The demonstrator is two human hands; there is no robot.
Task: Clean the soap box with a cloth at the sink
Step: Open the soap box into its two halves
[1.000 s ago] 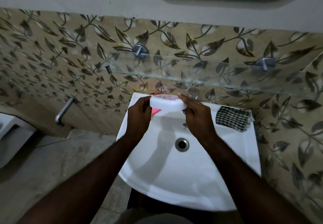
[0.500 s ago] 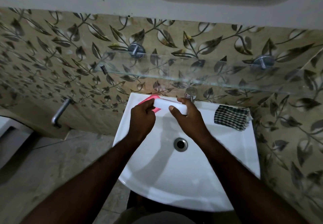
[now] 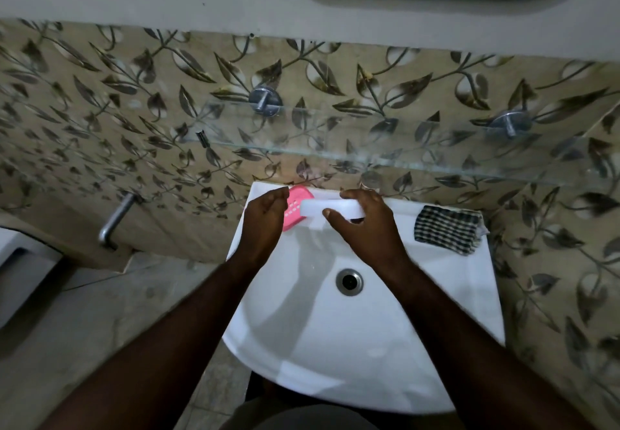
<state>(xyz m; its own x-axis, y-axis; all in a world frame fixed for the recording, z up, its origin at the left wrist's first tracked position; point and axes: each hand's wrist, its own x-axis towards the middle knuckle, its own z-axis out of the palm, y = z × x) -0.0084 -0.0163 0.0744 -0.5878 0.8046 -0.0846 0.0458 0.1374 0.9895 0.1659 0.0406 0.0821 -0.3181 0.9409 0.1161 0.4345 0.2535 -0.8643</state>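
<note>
1. The task looks barely begun. The checked cloth [image 3: 448,230] lies folded on the far right rim of the sink [image 3: 335,362], well apart from both hands, so no wiping is under way.
2. The box is in two parts: the white soap-box shell [image 3: 322,207] is held above the far edge of the basin, and the pink soap-box tray [image 3: 295,206] lies just to its left on the sink's far left rim.
3. What is left, judging from this: picking up the cloth, wiping each part, and probably putting them together again.
4. The right hand [image 3: 364,225] grips the white shell, thumb on its near side and fingers wrapped over the far side.
5. The left hand [image 3: 265,215] sits at the pink tray's left edge with fingers loosely curved; whether it holds the tray or only hovers beside it cannot be told.
6. Both forearms reach in from the near side, over the basin and past the drain [image 3: 349,281].
</note>
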